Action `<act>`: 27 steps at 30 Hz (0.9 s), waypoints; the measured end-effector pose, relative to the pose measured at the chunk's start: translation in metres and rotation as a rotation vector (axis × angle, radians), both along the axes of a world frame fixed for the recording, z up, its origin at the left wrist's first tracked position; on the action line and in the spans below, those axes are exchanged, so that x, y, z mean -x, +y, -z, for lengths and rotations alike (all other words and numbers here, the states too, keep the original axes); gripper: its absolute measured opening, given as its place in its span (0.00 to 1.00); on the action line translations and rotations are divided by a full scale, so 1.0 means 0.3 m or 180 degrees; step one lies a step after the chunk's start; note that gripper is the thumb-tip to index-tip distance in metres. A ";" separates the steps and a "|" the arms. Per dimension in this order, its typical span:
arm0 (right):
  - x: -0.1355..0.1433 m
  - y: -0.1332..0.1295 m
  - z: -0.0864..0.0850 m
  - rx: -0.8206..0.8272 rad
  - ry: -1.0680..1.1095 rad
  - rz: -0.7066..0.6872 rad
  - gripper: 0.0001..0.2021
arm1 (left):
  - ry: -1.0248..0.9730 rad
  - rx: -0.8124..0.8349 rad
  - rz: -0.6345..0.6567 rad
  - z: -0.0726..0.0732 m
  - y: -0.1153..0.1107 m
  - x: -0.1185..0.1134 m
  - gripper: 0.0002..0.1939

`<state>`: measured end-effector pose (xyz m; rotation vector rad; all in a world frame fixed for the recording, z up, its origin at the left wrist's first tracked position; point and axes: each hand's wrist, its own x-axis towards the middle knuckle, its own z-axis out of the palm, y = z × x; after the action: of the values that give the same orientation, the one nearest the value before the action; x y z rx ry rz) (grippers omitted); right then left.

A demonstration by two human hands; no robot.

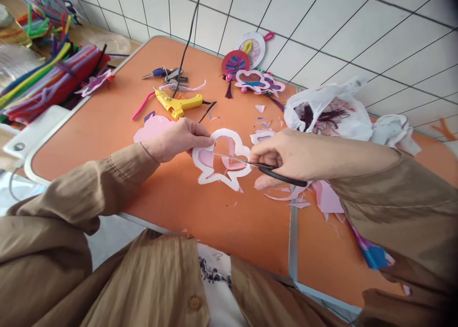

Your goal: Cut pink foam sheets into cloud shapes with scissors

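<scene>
My left hand point(181, 140) pinches the upper left edge of a white paper frame point(234, 135) with a wavy, pointed outline. Inside that outline, pink paper shows around an open middle. My right hand point(274, 158) grips black-handled scissors point(286, 176), whose thin blades point left across the frame's opening. Whether the blades touch the paper I cannot tell. A second white-edged cutout point(263, 136) lies partly hidden behind my right hand. Beside my left wrist rests a pink scalloped paper piece point(152, 128).
A yellow hot glue gun point(179, 104) and keys point(173, 75) lie behind my left hand. Finished paper ornaments point(235, 64) lean by the tiled wall. A white plastic bag point(343, 110) stands at right, pink scraps point(327, 198) below it. Pipe cleaners point(60, 86) are piled at left.
</scene>
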<state>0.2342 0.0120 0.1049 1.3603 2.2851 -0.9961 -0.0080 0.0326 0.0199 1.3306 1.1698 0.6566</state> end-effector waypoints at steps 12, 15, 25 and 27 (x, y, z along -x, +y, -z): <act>-0.012 0.043 0.010 0.0434 -0.0026 0.0283 0.16 | -0.0123 0.0146 0.0458 0.014 0.022 0.006 0.10; -0.015 0.047 0.007 0.0422 -0.0101 0.0339 0.15 | -0.0121 0.0165 0.0442 0.004 0.019 0.000 0.12; 0.001 0.051 0.005 0.0530 -0.0028 0.0378 0.26 | -0.0172 0.0264 0.0347 -0.001 0.014 -0.007 0.13; 0.001 0.052 0.006 0.0517 -0.0023 0.0375 0.27 | -0.0162 0.0272 0.0388 0.001 0.015 -0.005 0.14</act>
<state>0.2338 0.0275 0.1031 1.4404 2.0877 -1.1835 -0.0066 0.0371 0.0197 1.2947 1.0557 0.5438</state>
